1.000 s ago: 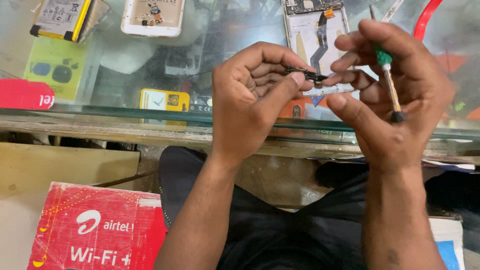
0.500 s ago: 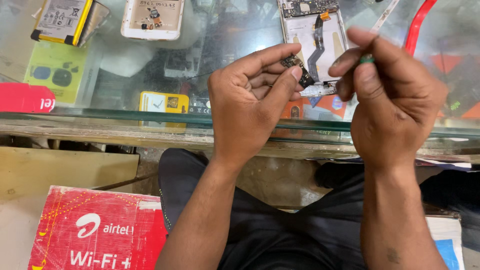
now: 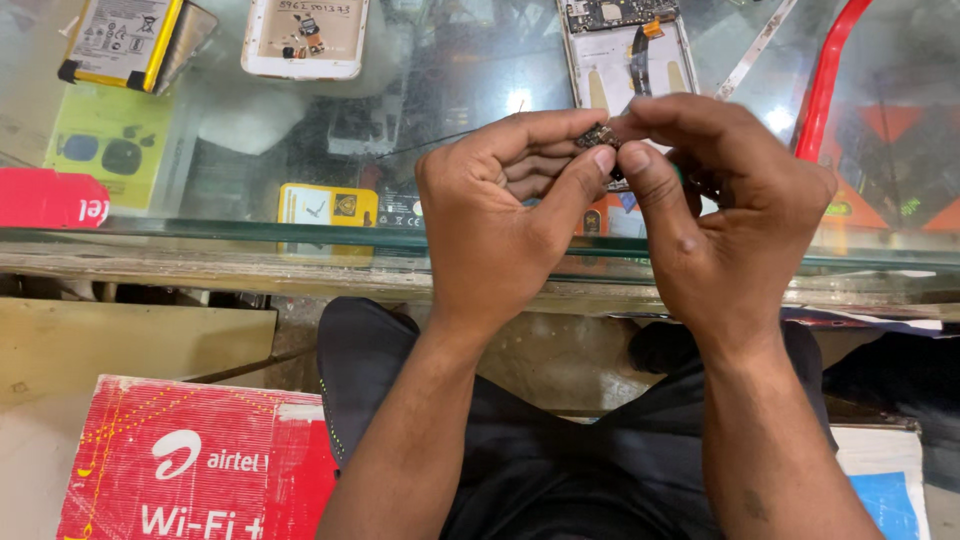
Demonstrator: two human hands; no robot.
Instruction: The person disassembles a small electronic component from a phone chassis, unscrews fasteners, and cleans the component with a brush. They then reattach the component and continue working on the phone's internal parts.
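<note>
- Glass bench [image 3: 250, 235] runs across the top half of the view; the opened phone [image 3: 628, 50], back cover off, board and flex cable showing, lies on it at the top centre-right.
- Left of the opened phone: a white phone shell [image 3: 305, 38] lying flat, well apart from it.
- Further left of the opened phone, at the top corner: a battery pack [image 3: 120, 40] with yellow edging, tilted.
- Right of the opened phone: a thin metal strip [image 3: 757, 45] lying at a slant, then a red curved bar [image 3: 825, 85] just beyond it.
- Under the glass, below-left of the opened phone: a yellow card [image 3: 325, 205] and a green card [image 3: 110, 145]; a red pack [image 3: 50, 197] at the far left edge.
- Well below the opened phone, bottom-left: a red cardboard box [image 3: 195, 465] beside the person's dark-trousered lap [image 3: 560, 470].
- Both hands are raised over the near edge of the bench, covering the lower end of the opened phone.
- Left hand [image 3: 495, 235] and right hand [image 3: 725, 215] meet fingertip to fingertip.
- Small dark component [image 3: 600, 135] sits just below the opened phone, pinched between the left thumb and forefinger; right fingers [image 3: 640, 165] touch it from the other side.
- Fingers of both hands closed narrow onto the component; most of it is hidden by the fingertips.
</note>
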